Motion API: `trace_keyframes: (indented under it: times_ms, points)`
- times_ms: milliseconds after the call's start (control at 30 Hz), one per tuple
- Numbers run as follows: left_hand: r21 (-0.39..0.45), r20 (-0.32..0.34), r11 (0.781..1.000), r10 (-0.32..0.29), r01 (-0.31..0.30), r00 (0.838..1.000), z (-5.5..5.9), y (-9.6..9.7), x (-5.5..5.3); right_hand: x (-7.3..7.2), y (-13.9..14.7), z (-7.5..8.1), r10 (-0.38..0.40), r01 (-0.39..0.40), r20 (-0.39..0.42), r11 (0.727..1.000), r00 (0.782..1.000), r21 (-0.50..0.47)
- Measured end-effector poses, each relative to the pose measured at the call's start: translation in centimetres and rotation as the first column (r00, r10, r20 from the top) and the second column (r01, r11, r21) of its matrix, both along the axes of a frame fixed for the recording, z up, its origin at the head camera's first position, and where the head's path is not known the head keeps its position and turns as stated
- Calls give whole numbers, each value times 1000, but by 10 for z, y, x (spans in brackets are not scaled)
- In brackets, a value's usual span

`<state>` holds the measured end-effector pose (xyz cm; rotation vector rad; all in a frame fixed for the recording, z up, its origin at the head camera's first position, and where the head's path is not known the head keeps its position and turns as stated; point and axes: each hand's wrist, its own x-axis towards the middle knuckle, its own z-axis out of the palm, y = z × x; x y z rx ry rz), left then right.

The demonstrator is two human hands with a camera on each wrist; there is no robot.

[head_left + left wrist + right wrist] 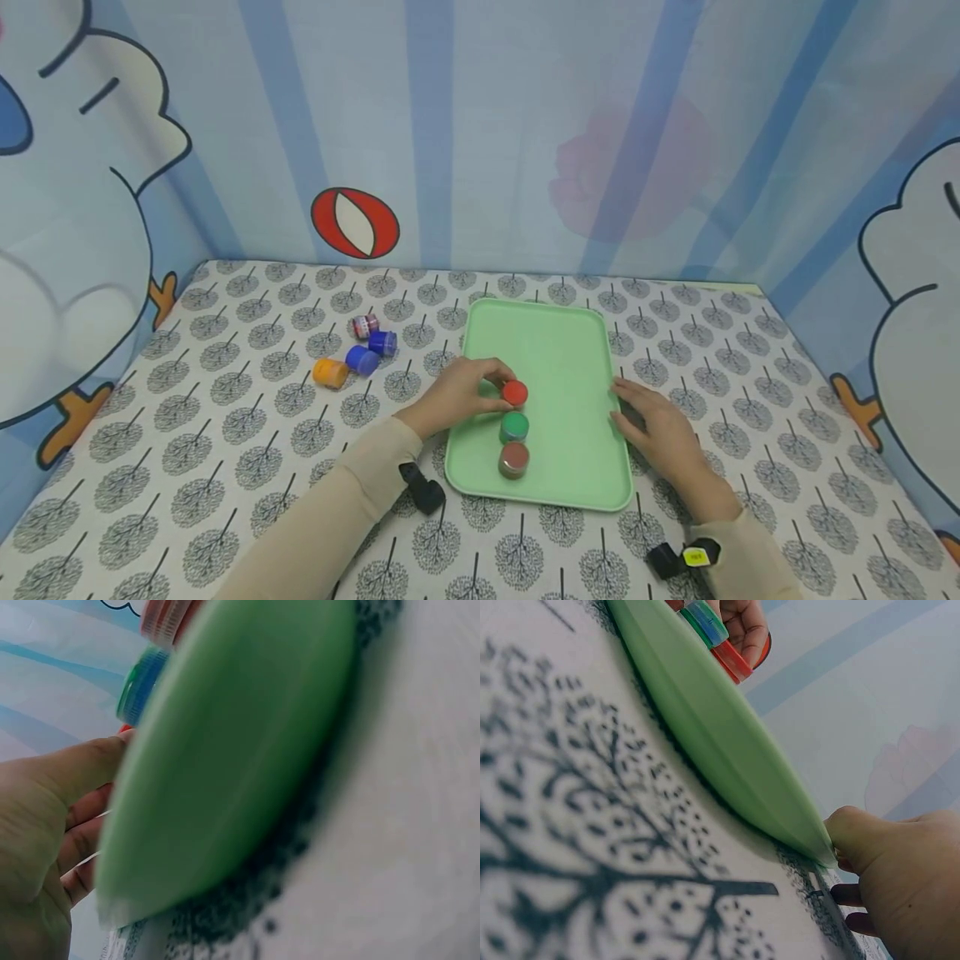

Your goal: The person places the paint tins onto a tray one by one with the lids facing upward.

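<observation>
On the light green tray (573, 450), three small round jars stand in a column. My left hand (461, 390) pinches the farthest, a red-lidded jar (515, 392), between thumb and index finger. Right beside it is a green-lidded jar (514, 427), and nearest me a brown-lidded jar (513, 459). In the left wrist view the tray's wall (225, 750) covers most of the red jar. My right hand (660, 429) rests at the tray's right rim, thumb and fingers spread apart. Its thumb (847, 825) touches the rim in the right wrist view.
Left of the tray, several jars lie on the tree-patterned cloth (247, 425): an orange jar (330, 373), a blue jar (362, 360), a darker blue jar (382, 342) and a red-and-white labelled jar (365, 325). A printed curtain (495, 133) hangs behind the table.
</observation>
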<state>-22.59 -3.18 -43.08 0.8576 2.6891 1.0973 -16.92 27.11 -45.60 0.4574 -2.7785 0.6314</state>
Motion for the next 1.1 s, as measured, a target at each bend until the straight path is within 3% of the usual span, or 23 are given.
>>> trace_keyframes:
  times_ms: [500, 1100]
  points:
    - [1, -9, 999, -49, 49, 999, -5, -3, -4, -1, -3, 5, -10, 10, 26, 1000, 1000, -1]
    - [-75, -71, 997, -20, 14, 997, -2, -9, -1, -1, -2, 2, -14, 14, 29, 1000, 999, 0]
